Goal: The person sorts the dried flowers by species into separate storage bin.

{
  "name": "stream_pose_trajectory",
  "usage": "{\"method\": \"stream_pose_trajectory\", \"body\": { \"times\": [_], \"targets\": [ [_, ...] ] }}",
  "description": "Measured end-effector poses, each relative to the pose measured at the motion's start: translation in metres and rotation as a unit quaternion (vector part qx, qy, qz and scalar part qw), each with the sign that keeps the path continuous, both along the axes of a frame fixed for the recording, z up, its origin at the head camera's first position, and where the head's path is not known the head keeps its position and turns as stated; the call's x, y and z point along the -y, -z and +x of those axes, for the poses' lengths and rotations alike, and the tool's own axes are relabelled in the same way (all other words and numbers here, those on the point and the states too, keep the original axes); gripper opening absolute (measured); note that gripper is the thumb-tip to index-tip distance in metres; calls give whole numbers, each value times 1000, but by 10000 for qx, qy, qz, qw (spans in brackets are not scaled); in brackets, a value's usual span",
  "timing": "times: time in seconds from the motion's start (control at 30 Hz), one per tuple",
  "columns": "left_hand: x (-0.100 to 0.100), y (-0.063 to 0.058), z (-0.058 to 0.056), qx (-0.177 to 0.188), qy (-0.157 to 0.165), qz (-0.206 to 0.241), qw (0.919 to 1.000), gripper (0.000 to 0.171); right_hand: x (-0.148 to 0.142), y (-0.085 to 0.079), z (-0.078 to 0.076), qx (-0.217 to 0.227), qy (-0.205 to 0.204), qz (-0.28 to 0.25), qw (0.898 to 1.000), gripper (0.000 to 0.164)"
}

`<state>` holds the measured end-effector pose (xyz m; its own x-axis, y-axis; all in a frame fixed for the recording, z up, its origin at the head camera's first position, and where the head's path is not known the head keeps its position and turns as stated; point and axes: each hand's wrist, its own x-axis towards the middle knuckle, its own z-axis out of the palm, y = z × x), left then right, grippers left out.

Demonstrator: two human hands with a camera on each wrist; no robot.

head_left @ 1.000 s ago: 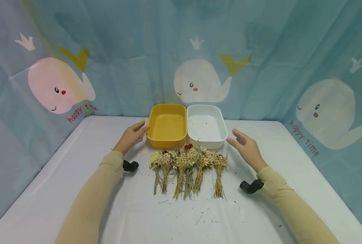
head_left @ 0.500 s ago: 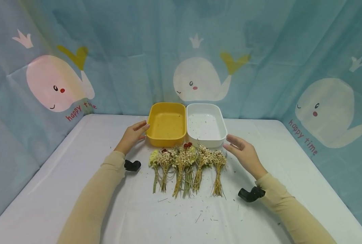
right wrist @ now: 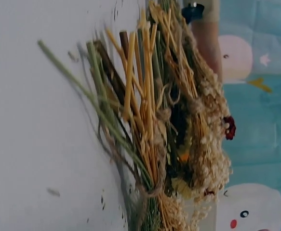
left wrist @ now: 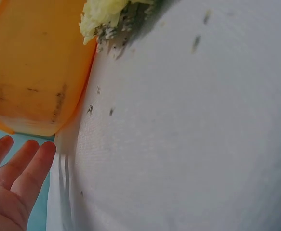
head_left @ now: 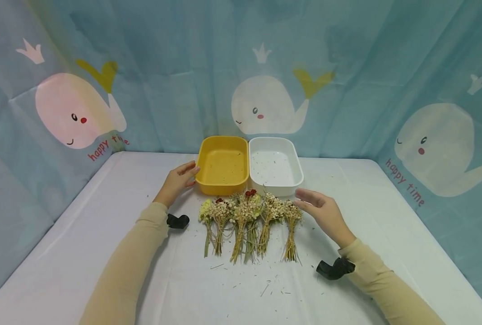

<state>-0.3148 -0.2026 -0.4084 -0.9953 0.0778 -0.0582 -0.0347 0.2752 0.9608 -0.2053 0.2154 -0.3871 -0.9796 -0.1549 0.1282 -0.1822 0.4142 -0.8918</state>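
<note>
Basically, a row of dried flower bundles with cream, yellow and dark-red heads (head_left: 243, 216) lies on the white-covered table (head_left: 192, 284), just in front of the yellow rounded-rectangular bin (head_left: 222, 189) and the white rounded-rectangular bin (head_left: 276, 191). Right hand (head_left: 325, 211): fingers loose, holding nothing, by the rightmost bundle (head_left: 291, 243) at its heads; contact unclear. Left hand (head_left: 175, 183): also relaxed, unloaded, at the yellow bin's left rim; can't confirm touch. Handling guess: bundles very light, stems stiff but snappable, heads brittle and likely to shed, low slip. Best hold: gentle pinch round stems near the brown twine tie (right wrist: 154, 191), off the blooms.
</note>
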Motion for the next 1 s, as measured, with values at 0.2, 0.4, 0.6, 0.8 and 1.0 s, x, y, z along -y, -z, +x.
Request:
{"method": "stream_pose_trajectory", "body": {
  "times": [0.2,0.4,0.6,0.8,1.0],
  "targets": [
    [-1,0,2,-23,-9,105,9999,74,5,2,6,26,-11,-319,9995,51],
    [0,3,0,-69,-27,100,9999,75,9,2,10,298,120,-219,9992,45],
    [0,0,2,78,45,414,9991,69,12,1,14,669,28,-522,9964,45],
    [-5,-15,13,221,96,706,9972,61,15,5,16,728,-144,-772,9942,45],
    [-7,-17,17,188,127,760,9969,59,19,8,18,915,-282,-866,9916,42]
  ]
}}
